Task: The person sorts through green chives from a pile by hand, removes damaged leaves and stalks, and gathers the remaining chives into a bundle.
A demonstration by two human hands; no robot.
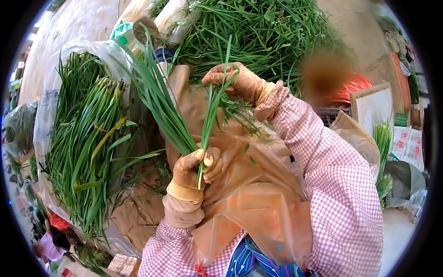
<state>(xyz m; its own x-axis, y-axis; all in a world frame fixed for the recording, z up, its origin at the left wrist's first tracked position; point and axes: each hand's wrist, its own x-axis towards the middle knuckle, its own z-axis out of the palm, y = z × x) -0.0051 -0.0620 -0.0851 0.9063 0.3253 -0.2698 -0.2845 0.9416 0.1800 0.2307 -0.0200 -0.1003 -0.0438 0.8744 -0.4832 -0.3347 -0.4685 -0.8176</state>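
My left hand (196,167), in a stained tan glove, grips the base of a small bunch of garlic chives (168,108) in front of my apron. The long flat leaves fan up and to the left. A few separate stalks slant up from the thumb toward my right hand (241,84), also gloved. Its fingers are closed around the upper leaves of these stalks, and loose green scraps (234,107) hang below the palm. My apron (258,194) is brown and see-through, with bits of leaf on it.
At the back lies a big heap of loose chives (258,32). An open clear plastic bag (44,115) on the left holds sorted chives (85,138). Red plastic strands (353,87) and a white board (374,111) are at the right. A person in pink (50,247) is at far lower left.
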